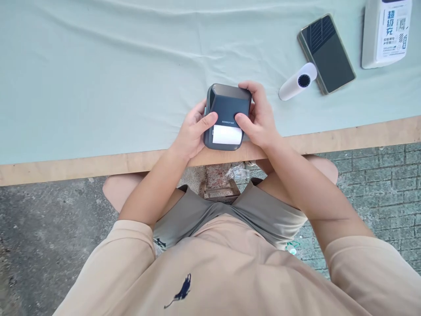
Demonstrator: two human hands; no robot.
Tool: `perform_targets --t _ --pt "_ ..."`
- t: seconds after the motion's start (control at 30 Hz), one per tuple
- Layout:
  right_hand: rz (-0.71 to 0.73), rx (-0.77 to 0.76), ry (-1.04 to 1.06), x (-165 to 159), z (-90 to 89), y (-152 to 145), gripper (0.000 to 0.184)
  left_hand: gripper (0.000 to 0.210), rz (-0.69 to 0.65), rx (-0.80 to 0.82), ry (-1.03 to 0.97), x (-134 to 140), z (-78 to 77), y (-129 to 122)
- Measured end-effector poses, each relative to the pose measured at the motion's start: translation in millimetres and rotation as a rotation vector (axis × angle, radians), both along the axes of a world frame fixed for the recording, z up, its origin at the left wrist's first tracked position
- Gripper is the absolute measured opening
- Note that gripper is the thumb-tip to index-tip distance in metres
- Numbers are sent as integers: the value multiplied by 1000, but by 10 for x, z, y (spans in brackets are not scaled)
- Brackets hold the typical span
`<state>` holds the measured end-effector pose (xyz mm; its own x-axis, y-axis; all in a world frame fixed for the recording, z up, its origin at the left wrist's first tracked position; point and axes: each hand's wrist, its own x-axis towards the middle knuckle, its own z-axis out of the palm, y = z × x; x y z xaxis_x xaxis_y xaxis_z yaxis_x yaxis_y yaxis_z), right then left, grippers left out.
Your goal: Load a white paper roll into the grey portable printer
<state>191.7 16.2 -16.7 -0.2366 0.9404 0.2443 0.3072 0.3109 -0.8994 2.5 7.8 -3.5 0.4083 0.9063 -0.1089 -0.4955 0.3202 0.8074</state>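
Observation:
Between both hands I hold a small dark label printer point(229, 103), just above the near edge of the table. A white strip of label paper point(226, 134) shows at its lower front. My left hand point(195, 127) is closed around its left side, thumb resting on the top face. On the opposite side my right hand point(259, 116) grips it, with the thumb on the front and a finger over the far corner. The undersides of both hands' grips are hidden behind the printer.
A pale green cloth point(98, 79) covers the table, whose wooden edge point(82, 171) runs along my side. To the right lie a white cylindrical device point(292, 85), a dark phone point(329, 55) touching or close to it, and a white box-like object point(371, 37) with a printed label.

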Motion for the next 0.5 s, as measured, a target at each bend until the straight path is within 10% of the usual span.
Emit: perform_targets --t 0.5 --pt "-33 49 -185 14 92 42 72 43 12 33 26 70 -106 59"
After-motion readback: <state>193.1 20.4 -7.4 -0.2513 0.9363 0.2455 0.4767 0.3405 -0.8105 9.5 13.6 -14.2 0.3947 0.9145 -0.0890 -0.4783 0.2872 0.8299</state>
